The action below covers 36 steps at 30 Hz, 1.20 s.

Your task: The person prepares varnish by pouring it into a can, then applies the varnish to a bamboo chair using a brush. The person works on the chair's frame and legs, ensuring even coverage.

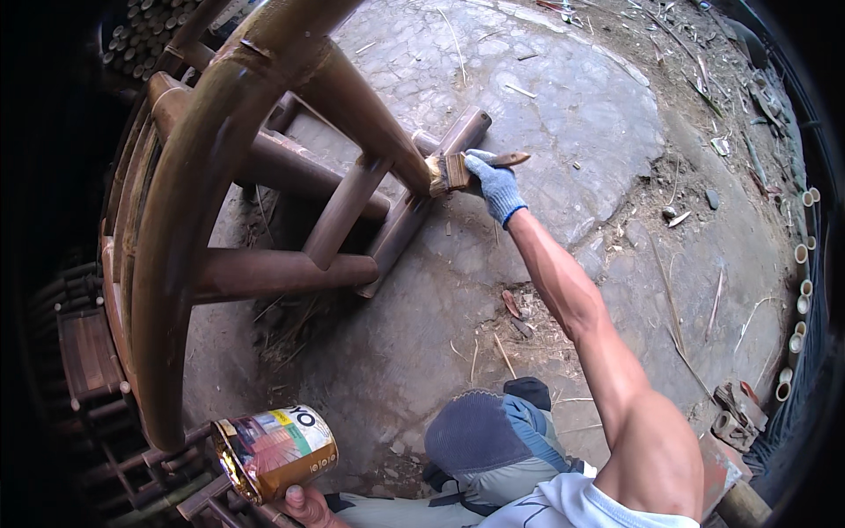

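My right hand (497, 187), in a light blue knit glove, is closed around a flat paintbrush (456, 172) with a wooden handle. Its bristles touch the lower end of a slanting leg on a brown bamboo chair (348, 114), near the pole lying along the ground. The chair's thick curved pole rises close on the left, and parts of its surface look glossy. At the lower left my bare left hand (308, 508) grips a round, tilted paint can (295, 449) with a gold and multicoloured label. The can's contents are hidden from here.
Cracked grey concrete (563, 106) spreads under the chair, with bamboo slivers and dirt on it. Cut bamboo lengths (801, 299) line the right edge, and a stack of bamboo (150, 35) is at the upper left. My bent knee (484, 431) is at the bottom.
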### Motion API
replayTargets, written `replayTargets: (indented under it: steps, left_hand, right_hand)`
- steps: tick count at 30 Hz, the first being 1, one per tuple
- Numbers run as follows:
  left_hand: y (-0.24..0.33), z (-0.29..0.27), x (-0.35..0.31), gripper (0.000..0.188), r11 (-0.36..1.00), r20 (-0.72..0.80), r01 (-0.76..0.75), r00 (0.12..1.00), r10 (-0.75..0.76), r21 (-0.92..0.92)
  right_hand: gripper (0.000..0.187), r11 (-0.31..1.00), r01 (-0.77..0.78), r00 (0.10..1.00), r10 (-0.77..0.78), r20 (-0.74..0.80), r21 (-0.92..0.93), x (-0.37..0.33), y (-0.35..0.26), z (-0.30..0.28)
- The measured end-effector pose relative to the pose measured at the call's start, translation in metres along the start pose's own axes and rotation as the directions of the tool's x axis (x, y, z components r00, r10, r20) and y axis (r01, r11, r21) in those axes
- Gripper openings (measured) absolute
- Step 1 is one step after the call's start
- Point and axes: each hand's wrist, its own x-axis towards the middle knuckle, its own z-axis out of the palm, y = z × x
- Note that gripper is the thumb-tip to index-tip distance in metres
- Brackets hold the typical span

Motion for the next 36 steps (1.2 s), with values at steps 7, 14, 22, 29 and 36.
replayTargets:
  steps: [7, 14, 22, 29, 36]
  left_hand:
    - [-0.006, 0.005, 0.001, 0.096, 1.000, -0.084, 0.001, 0.996, -0.001, 0.003]
    - [-0.009, 0.006, 0.002, 0.098, 0.999, -0.104, 0.015, 0.995, -0.010, 0.048]
    - [-0.019, 0.002, -0.004, 0.100, 0.998, -0.131, 0.013, 0.991, -0.005, 0.065]
    - [-0.037, 0.051, -0.003, 0.083, 0.997, -0.074, 0.032, 0.997, -0.027, 0.066]
    - [-0.072, 0.111, -0.007, 0.085, 0.992, 0.042, -0.052, 0.997, 0.057, -0.116]
  right_hand:
    - [0.020, 0.321, 0.547, 0.641, -0.754, 0.140, -0.773, 0.098, -0.094, -0.018]
    - [0.035, 0.720, 0.261, 0.913, 0.032, 0.407, -0.643, 0.036, -0.085, 0.045]
    - [0.021, 0.001, 0.565, 0.707, -0.516, 0.483, -0.825, 0.046, -0.073, 0.042]
    - [0.027, 0.951, 0.246, 0.969, -0.240, 0.055, -0.189, -0.124, -0.008, 0.049]
    - [0.029, 0.977, 0.208, 0.861, -0.158, 0.484, -0.053, -0.257, -0.140, 0.103]
